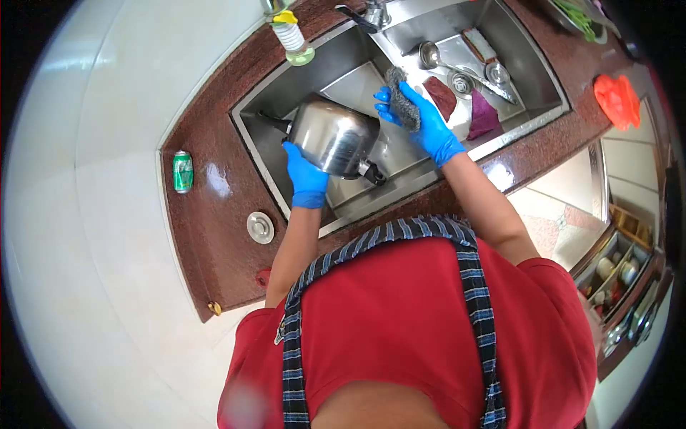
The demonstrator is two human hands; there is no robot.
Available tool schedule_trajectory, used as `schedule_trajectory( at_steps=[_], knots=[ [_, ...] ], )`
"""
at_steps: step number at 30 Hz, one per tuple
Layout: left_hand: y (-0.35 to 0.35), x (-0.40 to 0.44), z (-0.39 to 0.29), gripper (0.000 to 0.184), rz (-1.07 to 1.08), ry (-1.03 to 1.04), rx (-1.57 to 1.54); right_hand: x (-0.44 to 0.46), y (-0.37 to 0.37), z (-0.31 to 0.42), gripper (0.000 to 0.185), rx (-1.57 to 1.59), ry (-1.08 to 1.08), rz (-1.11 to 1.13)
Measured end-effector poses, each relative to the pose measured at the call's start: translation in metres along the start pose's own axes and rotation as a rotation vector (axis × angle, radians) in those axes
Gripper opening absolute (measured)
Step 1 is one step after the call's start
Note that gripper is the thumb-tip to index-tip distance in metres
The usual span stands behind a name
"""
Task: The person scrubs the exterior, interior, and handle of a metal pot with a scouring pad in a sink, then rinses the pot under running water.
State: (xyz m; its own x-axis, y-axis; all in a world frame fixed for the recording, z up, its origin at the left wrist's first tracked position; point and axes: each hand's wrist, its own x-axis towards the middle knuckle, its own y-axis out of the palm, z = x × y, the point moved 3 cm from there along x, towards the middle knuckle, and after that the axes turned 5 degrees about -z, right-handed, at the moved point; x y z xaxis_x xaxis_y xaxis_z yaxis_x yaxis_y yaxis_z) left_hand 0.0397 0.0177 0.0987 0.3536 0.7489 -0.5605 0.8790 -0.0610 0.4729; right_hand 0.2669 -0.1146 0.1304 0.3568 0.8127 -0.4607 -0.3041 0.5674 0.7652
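steel pot (332, 137), that's what i see first from here, tipped over the left basin (368, 79) of the sink, and i can't see into it: only its shiny wall and one end show, with a black handle (274, 123) sticking out toward the far left and a stubbier one (372, 172) at the near right. the left hand (309, 175), in a blue glove, grips the pot's near left side, the thumb in view but the other fingers hidden by the metal, so how they bend i can't tell. the right hand (432, 134), gloved too, is closed around a grey scourer (404, 104), apart from the pot, and its palm is covered. the pot blocks much of that basin's floor, and the right hand and scourer stand in front of the divider. in the right basin a ladle (429, 55) lies beside the drain (461, 84), near a dark red cloth (440, 98) and a purple one (484, 116). the tap (375, 14) and a bottle (291, 37) behind the sink are cut off at the top, as are some green vegetables (577, 19). on the counter (207, 250) sit a green can (183, 171), a round metal piece (260, 227) and, over on the right, a crumpled orange bag (617, 101); a small red thing (264, 277) is partly behind the left forearm, too covered to name
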Motion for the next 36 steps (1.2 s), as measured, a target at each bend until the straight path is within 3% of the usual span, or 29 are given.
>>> schedule_trajectory(
  at_steps=[2,7,10,19,23,28,35,36],
  knots=[
    [0.009,-0.023,-0.018,0.059,0.028,-0.052,-0.121,-0.005,-0.003,0.012,0.045,0.024,-0.026,0.136],
    [0.005,-0.036,-0.024,0.060,0.163,-0.098,-0.176,-0.024,0.005,0.026,0.047,0.206,-0.019,0.191],
    [0.008,-0.036,-0.011,0.059,0.136,-0.122,-0.156,-0.028,0.011,0.023,0.047,0.321,0.014,0.266],
    [-0.012,-0.016,0.029,0.058,-0.082,-0.279,-0.182,-0.024,-0.006,0.013,0.047,0.271,0.034,0.238],
    [-0.015,-0.003,0.029,0.058,-0.024,-0.352,-0.237,-0.021,-0.011,0.006,0.049,0.419,0.113,0.285],
    [-0.005,0.008,0.026,0.061,-0.115,-0.272,-0.010,-0.010,-0.007,-0.002,0.049,0.625,0.177,0.264],
    [0.003,0.030,0.022,0.059,0.074,-0.379,-0.099,0.016,-0.004,-0.010,0.046,0.532,0.186,0.187],
    [0.005,0.033,0.021,0.059,0.088,-0.389,-0.124,0.022,-0.003,-0.011,0.045,0.313,0.137,0.122]
  ],
)
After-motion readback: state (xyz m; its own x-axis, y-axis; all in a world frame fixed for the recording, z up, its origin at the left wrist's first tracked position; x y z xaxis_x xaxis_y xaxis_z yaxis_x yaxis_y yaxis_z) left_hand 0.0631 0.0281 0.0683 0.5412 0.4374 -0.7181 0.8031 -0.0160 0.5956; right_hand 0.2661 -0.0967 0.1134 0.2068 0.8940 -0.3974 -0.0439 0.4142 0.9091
